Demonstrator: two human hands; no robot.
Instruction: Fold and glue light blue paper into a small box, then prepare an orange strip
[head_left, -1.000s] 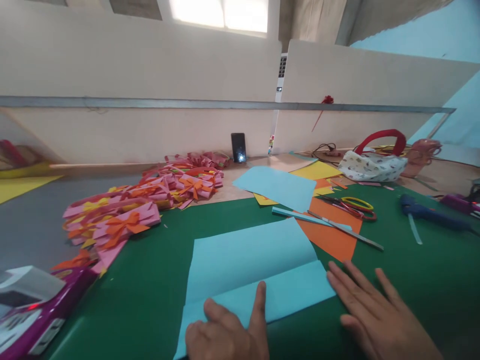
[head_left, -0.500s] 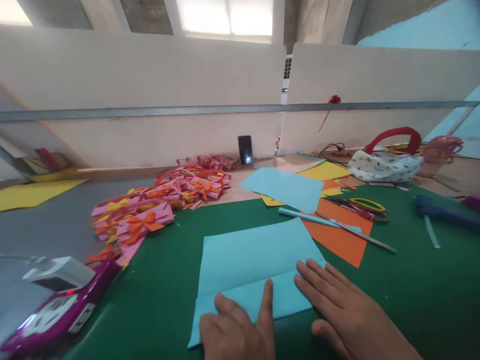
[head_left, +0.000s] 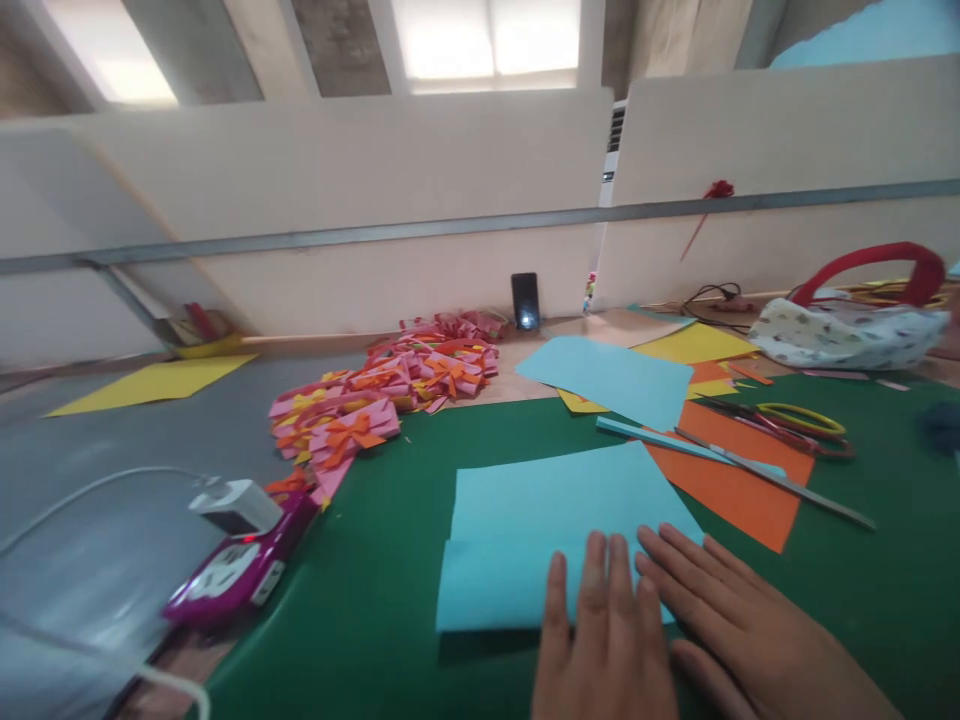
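Note:
A light blue sheet of paper [head_left: 540,500] lies on the green mat, its near edge folded over into a wide flap. My left hand [head_left: 604,630] rests flat on that flap, fingers stretched forward and somewhat apart. Beside it, my right hand [head_left: 739,615] lies flat across the sheet's right end, its fingers extended and angled to the left. The two hands nearly touch. Both cover the right part of the flap, so the fold there is hidden.
Right of the sheet are an orange paper [head_left: 750,510], a metal ruler [head_left: 810,490] and scissors [head_left: 802,420]. Behind lies another blue sheet [head_left: 607,375]. Pink and orange paper bows [head_left: 360,420] are heaped left, near a purple power strip [head_left: 232,570]. A phone [head_left: 526,302] leans on the wall.
My left hand has slid right along the flap toward my right hand, and its bent fingers have straightened. The flap lies flatter on the left. The view has swung left.

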